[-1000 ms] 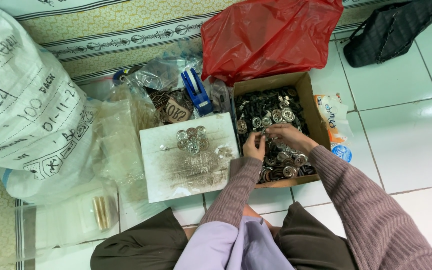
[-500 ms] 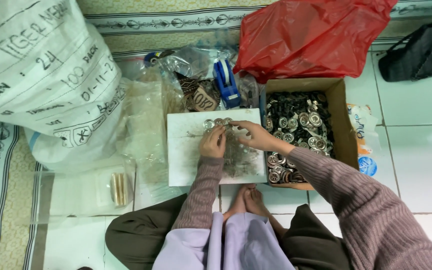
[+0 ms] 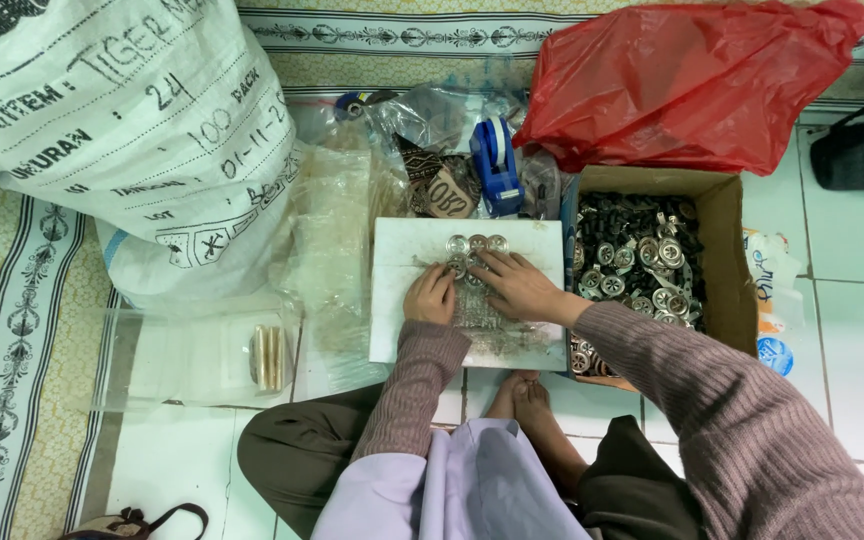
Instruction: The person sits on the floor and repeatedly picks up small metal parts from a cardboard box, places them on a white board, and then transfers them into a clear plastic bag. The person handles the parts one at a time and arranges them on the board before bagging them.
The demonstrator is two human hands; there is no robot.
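- Far left: a big white sack (image 3: 122, 130) lies on the patterned mat; near it, a clear tray (image 3: 167, 355) holds a short stack of pale discs (image 3: 268, 357). Neither is within reach of my hands.
- Centre-left: a heap of clear bags (image 3: 337, 220) lies just left of the white board (image 3: 402, 300).
- Left hand (image 3: 431, 298): rests on the board, fingers curled and pressed down beside the buttons (image 3: 474, 250). I cannot tell whether it pinches one.
- Buttons: a small cluster of round metal pieces at the far middle of the board, just beyond both hands' fingertips, touching or nearly so.
- Right hand (image 3: 518, 286): palm down, fingers spread flat over the board, tips at the cluster.
- Judgement on method: I should keep the left hand steadying the board while the right fingertips slide pieces one at a time, flat, so none roll off the far edge.
- Far of the board: a blue tape dispenser (image 3: 497, 165).
- Right: an open box (image 3: 727, 260) of more metal pieces touches the board's right edge, beside my right forearm.
- Far right: a red bag (image 3: 692, 80).
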